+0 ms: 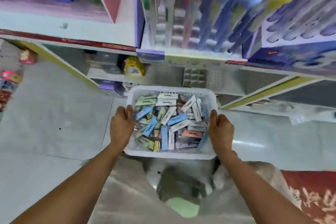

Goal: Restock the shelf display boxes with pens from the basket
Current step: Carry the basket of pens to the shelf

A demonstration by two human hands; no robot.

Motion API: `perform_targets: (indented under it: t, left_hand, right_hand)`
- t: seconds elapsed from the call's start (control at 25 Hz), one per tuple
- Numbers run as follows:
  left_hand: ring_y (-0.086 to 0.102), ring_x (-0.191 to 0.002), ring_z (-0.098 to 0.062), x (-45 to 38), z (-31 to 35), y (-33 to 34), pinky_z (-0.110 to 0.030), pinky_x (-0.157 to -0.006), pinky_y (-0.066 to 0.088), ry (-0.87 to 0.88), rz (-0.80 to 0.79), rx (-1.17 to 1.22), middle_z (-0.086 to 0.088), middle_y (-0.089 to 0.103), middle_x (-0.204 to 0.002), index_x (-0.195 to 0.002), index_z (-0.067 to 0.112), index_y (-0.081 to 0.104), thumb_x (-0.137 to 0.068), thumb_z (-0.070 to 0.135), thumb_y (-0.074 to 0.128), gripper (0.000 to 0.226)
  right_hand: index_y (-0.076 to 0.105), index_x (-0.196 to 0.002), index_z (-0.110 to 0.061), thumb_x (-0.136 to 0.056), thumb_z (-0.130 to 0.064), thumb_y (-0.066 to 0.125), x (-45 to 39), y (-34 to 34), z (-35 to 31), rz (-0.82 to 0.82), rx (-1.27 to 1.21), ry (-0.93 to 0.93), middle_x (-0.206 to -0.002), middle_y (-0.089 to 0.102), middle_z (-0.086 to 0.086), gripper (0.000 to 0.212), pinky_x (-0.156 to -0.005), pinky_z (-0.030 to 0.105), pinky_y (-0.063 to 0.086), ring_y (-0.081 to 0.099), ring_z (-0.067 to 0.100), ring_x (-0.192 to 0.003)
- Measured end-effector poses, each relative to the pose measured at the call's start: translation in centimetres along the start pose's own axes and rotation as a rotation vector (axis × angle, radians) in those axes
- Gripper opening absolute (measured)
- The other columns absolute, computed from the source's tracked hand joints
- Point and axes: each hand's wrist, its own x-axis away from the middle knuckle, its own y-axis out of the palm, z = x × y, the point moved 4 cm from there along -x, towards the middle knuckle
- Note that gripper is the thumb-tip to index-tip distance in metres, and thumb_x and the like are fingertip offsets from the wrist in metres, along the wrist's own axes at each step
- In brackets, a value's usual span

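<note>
Between the two gripping hands, the white basket (171, 155) looks like moulded plastic, smooth at the rim and slotted along its walls, with a faint sheen. Inside it, the small packs (169, 122) seem to be printed card or paper in matt pastel colours. Above the grip, the display box (151, 56) looks like printed cardboard, and the pens (205, 29) in it have soft-looking, matt toppers in red, pink, blue and yellow over what seem clear plastic sleeves. Around the basket, the floor (54, 114) is pale tile, smooth and glossy, catching light. Below the grip, the person's clothing (127, 187) is light, matt cloth.
</note>
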Motion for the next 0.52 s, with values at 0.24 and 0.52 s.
perform_targets:
  t: [0.24,0.52]
  left_hand:
    - [0.059,-0.069,-0.037,-1.5,-8.4,13.7,-0.036,-0.059,0.039,0.019,-0.13,-0.015,-0.011,0.053,-0.066,-0.074,0.008,0.043,-0.103,0.033,0.043,0.038]
    - [0.062,-0.084,-0.04,-3.5,-13.2,24.3,-0.038,-0.069,0.046,0.023,-0.15,-0.133,-0.017,0.064,-0.082,-0.087,0.003,0.054,-0.102,0.04,0.037,0.044]
  right_hand:
    - [0.043,-0.062,-0.021,-0.103,-0.048,0.039,-3.7,8.2,11.5,0.024,0.087,0.104,-0.059,0.044,-0.003,0.05,-0.055,0.03,0.03,0.042,0.007,-0.054]
    - [0.057,-0.078,-0.01,-0.101,-0.053,0.034,-9.7,15.7,20.0,0.029,0.134,0.11,-0.083,0.062,0.013,0.054,-0.072,0.037,0.047,0.058,0.032,-0.077]
